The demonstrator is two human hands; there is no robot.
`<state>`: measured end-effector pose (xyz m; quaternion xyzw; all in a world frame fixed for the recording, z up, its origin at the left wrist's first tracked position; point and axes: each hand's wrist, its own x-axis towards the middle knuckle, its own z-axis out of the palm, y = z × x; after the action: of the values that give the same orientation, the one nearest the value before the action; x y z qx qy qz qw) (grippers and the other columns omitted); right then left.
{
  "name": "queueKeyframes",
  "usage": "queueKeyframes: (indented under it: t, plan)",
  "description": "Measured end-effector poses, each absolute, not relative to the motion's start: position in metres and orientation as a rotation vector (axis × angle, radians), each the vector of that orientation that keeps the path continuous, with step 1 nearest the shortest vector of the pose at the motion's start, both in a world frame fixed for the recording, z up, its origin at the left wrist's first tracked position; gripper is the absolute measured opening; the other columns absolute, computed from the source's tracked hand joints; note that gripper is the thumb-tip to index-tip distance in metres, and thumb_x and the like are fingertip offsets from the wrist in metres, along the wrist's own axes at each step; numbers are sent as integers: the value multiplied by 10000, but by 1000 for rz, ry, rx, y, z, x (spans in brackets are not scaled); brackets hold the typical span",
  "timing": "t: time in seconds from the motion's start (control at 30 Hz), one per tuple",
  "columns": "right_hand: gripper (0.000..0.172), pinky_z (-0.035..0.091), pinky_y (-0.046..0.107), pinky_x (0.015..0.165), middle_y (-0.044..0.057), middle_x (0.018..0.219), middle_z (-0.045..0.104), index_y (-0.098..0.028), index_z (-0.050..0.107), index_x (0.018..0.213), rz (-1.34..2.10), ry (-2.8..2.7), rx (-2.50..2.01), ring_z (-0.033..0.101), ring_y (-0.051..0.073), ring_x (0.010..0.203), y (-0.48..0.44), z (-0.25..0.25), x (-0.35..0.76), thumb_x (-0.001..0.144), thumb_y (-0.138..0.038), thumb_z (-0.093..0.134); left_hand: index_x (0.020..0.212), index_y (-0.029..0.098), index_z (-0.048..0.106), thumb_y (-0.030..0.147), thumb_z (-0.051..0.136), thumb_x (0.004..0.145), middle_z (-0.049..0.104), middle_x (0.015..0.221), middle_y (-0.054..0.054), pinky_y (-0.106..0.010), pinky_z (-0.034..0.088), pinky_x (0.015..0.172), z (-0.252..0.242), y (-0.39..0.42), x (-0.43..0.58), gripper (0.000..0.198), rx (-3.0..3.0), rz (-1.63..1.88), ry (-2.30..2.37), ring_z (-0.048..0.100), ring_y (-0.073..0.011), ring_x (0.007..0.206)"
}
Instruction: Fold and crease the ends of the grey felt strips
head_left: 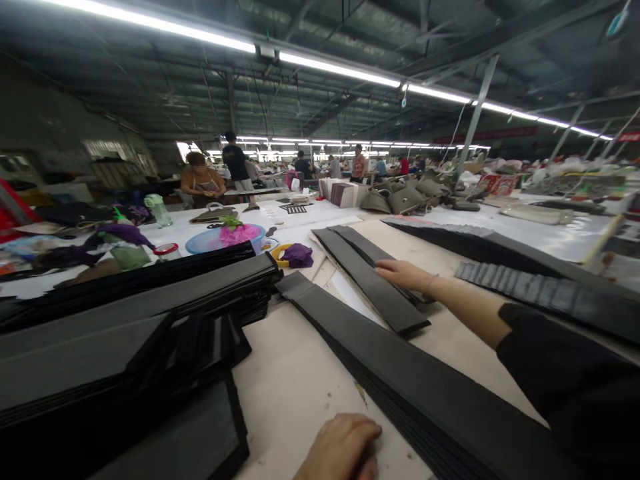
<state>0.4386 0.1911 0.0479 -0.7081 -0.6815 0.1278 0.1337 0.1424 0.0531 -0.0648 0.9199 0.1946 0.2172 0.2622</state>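
My right hand (404, 274) reaches forward in a black sleeve and lies flat, fingers stretched out, on a short stack of long dark grey strips (373, 280) in the middle of the table. My left hand (343, 448) rests near the bottom edge on the pale table top (295, 380), fingers curled down with nothing seen in them. It sits beside a long thick stack of dark strips (420, 380) that runs diagonally toward me.
Big piles of black sheets (150, 320) fill the left. More dark strips (540, 287) lie at the right. A blue bowl with pink material (225, 239), a purple cloth (299, 255) and grey bags (400, 197) stand further back. Several people work at far tables.
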Motion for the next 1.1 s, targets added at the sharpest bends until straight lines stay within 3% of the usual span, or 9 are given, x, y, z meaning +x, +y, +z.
queueKeyframes:
  t: [0.07, 0.2, 0.37, 0.47, 0.6, 0.8, 1.0, 1.1]
  plan:
    - [495, 331, 309, 970, 50, 1188, 549, -223, 509, 1150, 426, -2095, -2004, 470, 247, 1125, 170, 43, 392, 789, -550, 422, 1113, 172, 499, 128, 451, 753, 591, 1078, -95, -311, 432, 896, -57, 45, 142, 366, 2461, 628, 567, 526, -185, 1008]
    - [635, 369, 396, 914, 149, 1124, 576, -147, 487, 1170, 523, -2161, -2078, 510, 316, 1063, 148, 25, 330, 702, -572, 541, 1080, 180, 516, 84, 433, 748, 576, 1076, -71, -316, 398, 921, -44, 29, 138, 355, 2388, 685, 666, 504, -169, 1007]
    - [771, 419, 386, 878, 193, 1200, 510, -91, 475, 1176, 706, -2092, -2209, 516, 303, 1063, 154, 27, 326, 608, -591, 620, 1059, 188, 529, 97, 434, 762, 572, 1059, -57, -316, 379, 918, -42, 24, 136, 324, 2386, 673, 693, 488, -169, 1000]
    - [815, 477, 409, 786, 190, 1134, 557, -89, 508, 1135, 803, -2003, -2273, 563, 309, 986, 154, 36, 330, 541, -630, 641, 1037, 184, 537, 112, 426, 771, 574, 1037, -62, -327, 384, 899, -43, 25, 135, 298, 2387, 670, 693, 495, -175, 978]
    - [771, 494, 410, 754, 145, 1033, 616, -143, 550, 1081, 844, -1910, -2299, 579, 306, 953, 145, 40, 326, 504, -643, 656, 1018, 176, 548, 108, 430, 759, 580, 1012, -62, -324, 385, 891, -43, 27, 133, 293, 2365, 705, 673, 501, -177, 957]
    - [760, 465, 374, 834, 161, 1166, 540, -122, 487, 1136, 827, -1855, -2286, 528, 282, 1050, 124, 35, 315, 558, -582, 663, 998, 171, 558, 95, 434, 742, 593, 983, -49, -307, 387, 880, -45, 31, 132, 294, 2340, 749, 607, 510, -170, 929]
    - [563, 518, 277, 692, 84, 990, 644, -144, 512, 1085, 936, -1940, -2197, 627, 190, 840, 100, 35, 301, 668, -511, 603, 842, 170, 593, 64, 434, 715, 607, 884, -35, -273, 408, 819, -41, 29, 128, 229, 2387, 743, 526, 527, -157, 864]
    - [548, 500, 279, 746, 55, 986, 647, -173, 532, 1081, 883, -2051, -2160, 613, 197, 875, 85, 61, 304, 617, -429, 668, 891, 155, 599, 83, 442, 727, 613, 892, -51, -267, 415, 816, -40, 29, 124, 238, 2398, 766, 503, 531, -159, 865]
